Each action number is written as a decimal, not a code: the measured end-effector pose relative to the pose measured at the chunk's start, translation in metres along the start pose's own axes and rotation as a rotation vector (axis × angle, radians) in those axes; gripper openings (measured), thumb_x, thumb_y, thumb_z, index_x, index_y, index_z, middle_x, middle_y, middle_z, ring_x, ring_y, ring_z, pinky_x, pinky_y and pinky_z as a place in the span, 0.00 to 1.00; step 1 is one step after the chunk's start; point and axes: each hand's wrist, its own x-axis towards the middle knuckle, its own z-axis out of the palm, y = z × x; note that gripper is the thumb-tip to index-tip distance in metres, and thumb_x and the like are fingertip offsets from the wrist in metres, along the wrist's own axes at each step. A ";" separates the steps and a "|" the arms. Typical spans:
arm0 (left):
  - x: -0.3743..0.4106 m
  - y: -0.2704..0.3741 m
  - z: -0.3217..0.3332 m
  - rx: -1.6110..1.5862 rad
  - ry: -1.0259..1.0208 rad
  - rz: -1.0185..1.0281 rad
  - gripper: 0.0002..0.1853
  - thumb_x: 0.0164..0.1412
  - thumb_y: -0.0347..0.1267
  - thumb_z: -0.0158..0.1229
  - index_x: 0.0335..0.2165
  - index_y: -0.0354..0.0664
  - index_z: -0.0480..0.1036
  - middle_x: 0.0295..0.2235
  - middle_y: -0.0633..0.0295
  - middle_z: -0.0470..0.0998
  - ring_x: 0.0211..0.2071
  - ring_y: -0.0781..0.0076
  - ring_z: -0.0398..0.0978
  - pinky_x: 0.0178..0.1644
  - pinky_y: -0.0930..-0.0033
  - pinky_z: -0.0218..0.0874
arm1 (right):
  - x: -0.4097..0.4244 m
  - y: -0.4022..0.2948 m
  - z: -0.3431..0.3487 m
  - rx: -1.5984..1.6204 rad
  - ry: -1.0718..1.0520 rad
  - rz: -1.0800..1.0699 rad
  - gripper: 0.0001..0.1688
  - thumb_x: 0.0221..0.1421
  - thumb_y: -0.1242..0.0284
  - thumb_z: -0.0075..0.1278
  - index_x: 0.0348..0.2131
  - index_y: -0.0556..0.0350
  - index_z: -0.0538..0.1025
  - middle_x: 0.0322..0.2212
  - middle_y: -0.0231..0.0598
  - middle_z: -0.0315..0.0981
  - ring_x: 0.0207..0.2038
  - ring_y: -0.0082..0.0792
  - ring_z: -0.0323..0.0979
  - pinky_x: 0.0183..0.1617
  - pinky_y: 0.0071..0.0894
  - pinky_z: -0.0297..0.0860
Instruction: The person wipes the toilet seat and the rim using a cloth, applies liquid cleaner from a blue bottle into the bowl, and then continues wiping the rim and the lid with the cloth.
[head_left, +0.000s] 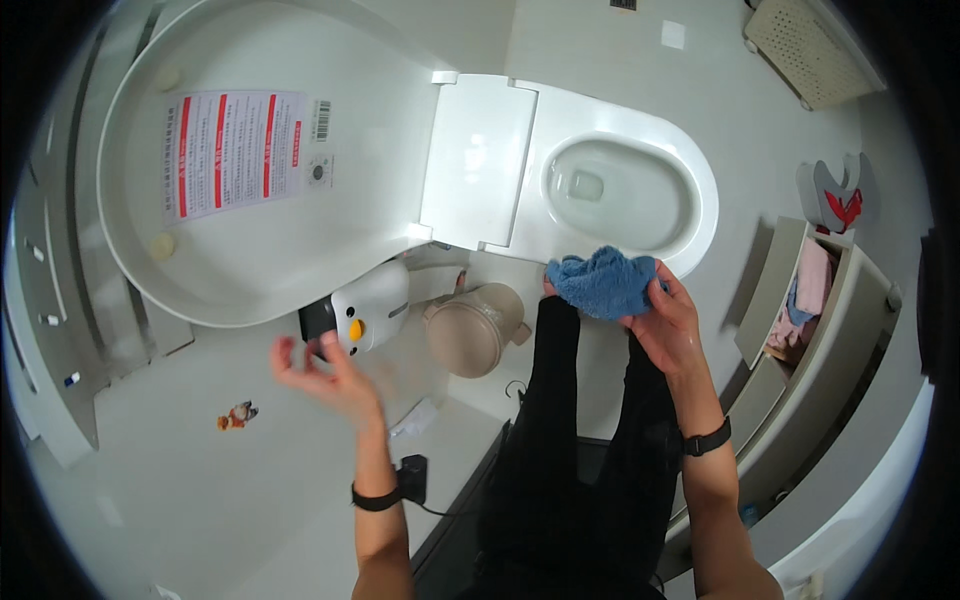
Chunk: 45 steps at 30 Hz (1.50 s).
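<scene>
My right hand (667, 322) grips a bunched blue cloth (604, 283) just beside the near rim of a white toilet bowl (705, 202). The toilet's large lid (360, 90) stands raised, with a printed sheet (232, 154) on its inner face. Slightly blurred, my left hand (322, 371) is held out with curled, spread fingers and nothing in it. It is close to a white and black penguin-faced container (375, 307). The water (586, 186) in the bowl shows through its opening.
A beige lidded bin (469, 337) stands between the penguin container and my legs. At right, an open drawer (772, 292) holds pink and blue cloths (814, 277). A perforated basket (810, 52) is at upper right. A small figure decoration (237, 416) lies left of my left hand.
</scene>
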 end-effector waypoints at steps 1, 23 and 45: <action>0.013 -0.009 -0.010 0.005 0.060 -0.020 0.27 0.56 0.29 0.54 0.51 0.35 0.54 0.52 0.54 0.55 0.50 0.63 0.57 0.51 0.62 0.55 | 0.007 0.004 0.000 -0.018 0.015 0.004 0.24 0.59 0.66 0.45 0.51 0.61 0.62 0.47 0.40 0.65 0.50 0.34 0.65 0.52 0.42 0.63; 0.106 -0.124 -0.041 -0.696 0.074 0.174 0.34 0.60 0.49 0.40 0.53 0.32 0.56 0.51 0.52 0.62 0.51 0.55 0.63 0.53 0.52 0.58 | 0.305 0.140 -0.010 -2.213 0.115 -0.840 0.27 0.53 0.66 0.46 0.54 0.37 0.65 0.60 0.33 0.50 0.62 0.34 0.46 0.62 0.47 0.45; 0.113 -0.029 0.019 -0.137 0.253 0.156 0.43 0.59 0.58 0.41 0.56 0.32 0.49 0.56 0.48 0.55 0.54 0.53 0.58 0.54 0.49 0.60 | 0.300 0.163 -0.014 -2.068 -0.189 -0.914 0.31 0.48 0.67 0.51 0.53 0.47 0.64 0.58 0.38 0.52 0.61 0.36 0.49 0.62 0.43 0.48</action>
